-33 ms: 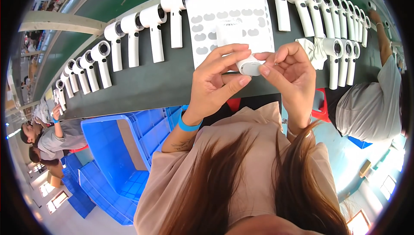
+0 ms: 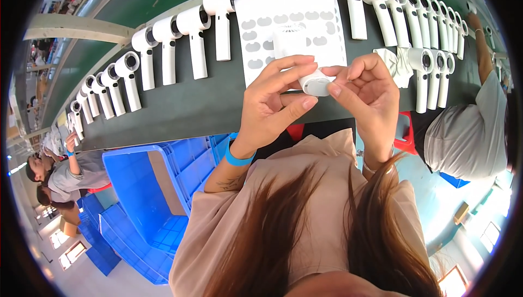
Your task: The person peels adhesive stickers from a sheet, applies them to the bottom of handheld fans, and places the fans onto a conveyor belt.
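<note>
My left hand (image 2: 278, 98) is closed around the handle of a white handheld fan (image 2: 287, 43), whose round head points away from me. The flat end of the handle faces me. Against that end lies a grey oval sticker (image 2: 318, 88), pinched at its right edge by the thumb and finger of my right hand (image 2: 370, 87). The other right fingers are curled. Beneath the fan lies a white sheet (image 2: 283, 5) with rows of similar grey stickers, partly hidden by the fan and my left hand.
Rows of white handheld fans stand on the dark table, left (image 2: 193, 41) and right (image 2: 381, 11). White cloth gloves (image 2: 402, 68) lie right of the sheet. Blue crates (image 2: 141, 199) stand at my left. Co-workers sit at left (image 2: 81, 171) and right (image 2: 463, 139).
My hands, the fan and the sticker hold the same place. Only the arm of the co-worker at the far right has shifted slightly.
</note>
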A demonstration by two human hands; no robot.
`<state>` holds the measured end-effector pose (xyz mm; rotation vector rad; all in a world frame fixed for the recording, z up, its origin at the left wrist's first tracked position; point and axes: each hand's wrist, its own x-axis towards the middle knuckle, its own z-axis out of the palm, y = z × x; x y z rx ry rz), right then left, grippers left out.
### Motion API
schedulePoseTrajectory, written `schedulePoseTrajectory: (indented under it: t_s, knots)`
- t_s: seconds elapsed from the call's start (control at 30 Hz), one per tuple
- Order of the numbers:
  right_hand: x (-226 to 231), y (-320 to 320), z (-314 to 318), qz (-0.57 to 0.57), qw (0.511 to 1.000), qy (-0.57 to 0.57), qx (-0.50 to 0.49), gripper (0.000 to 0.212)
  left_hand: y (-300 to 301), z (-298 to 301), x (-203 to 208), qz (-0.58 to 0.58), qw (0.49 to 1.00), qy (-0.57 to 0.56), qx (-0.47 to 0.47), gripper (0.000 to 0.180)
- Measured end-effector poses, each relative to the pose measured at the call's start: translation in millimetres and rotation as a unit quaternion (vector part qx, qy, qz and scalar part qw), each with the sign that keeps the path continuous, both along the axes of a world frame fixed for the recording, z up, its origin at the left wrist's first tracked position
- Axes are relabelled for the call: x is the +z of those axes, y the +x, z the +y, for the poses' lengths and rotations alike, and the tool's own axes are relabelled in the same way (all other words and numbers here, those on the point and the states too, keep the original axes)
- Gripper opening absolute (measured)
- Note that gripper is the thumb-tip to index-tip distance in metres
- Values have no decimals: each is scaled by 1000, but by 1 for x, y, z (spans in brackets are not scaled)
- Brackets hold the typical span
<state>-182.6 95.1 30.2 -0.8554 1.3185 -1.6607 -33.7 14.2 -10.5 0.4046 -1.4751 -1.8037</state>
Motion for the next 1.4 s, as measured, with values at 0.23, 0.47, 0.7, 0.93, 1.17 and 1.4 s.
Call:
schedulePoseTrajectory:
  t_s: [0.23, 0.47, 0.7, 0.93, 1.17, 1.4]
  knots:
    - [-1, 2, 0, 19, 1000, -2, -7, 21, 1, -3, -2, -6, 1000, -1, -9, 38]
    - [-2, 2, -3, 26, 1000, -14, -9, 22, 0, -4, 0, 1, 1000, 9, -4, 39]
    - [-13, -63, -4, -52, 986, -100, -123, 20, -9, -3, 9, -30, 999, 21, 9, 41]
    - [-6, -184, 36, 16, 933, -136, -333, 26, -5, -3, 10, -64, 995, 18, 69, 38]
    - [-25, -280, 64, 43, 875, -171, -450, 31, -7, -2, 10, -68, 992, 30, 98, 40]
    - [-29, -325, 84, 10, 859, -180, -479, 34, -12, -2, 9, -62, 993, 35, 95, 40]
